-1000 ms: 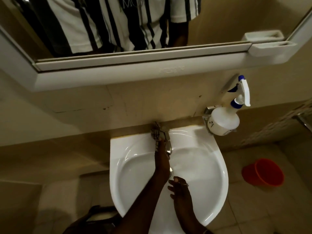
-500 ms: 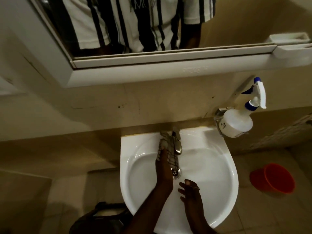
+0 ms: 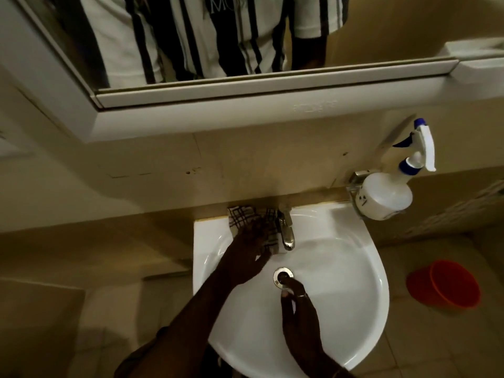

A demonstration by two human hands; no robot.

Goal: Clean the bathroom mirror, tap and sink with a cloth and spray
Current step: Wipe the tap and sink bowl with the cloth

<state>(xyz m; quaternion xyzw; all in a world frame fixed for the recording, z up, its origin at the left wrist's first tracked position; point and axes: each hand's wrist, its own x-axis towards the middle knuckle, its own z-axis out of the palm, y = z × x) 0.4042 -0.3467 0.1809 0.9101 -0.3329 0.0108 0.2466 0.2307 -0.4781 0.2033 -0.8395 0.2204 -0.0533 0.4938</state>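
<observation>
Though rumpled, cloth [image 3: 242, 214] under left hand [image 3: 249, 248]

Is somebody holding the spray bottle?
No, the spray bottle sits by the wall beside the sink, while the left hand presses the cloth.

Left hand [image 3: 246, 251] lay flat on the checked cloth [image 3: 242, 215], fingers spread, pressing it onto the back-left ledge of the white sink [image 3: 354, 268]. Cloth sat just left of the chrome tap [image 3: 286, 230], touching its base. Right hand [image 3: 300, 317] was over the basin, fingers loosely curled and holding nothing, fingertips at the drain [image 3: 283, 276], with a ring on one finger. White spray bottle [image 3: 387, 195] with a blue collar sat on a metal bracket [image 3: 354, 181] at the wall, beside the sink's back-right corner. Mirror [image 3: 191, 36] above showed a striped shirt. Red bucket [image 3: 447, 282] stood on the floor, right of the sink.
</observation>
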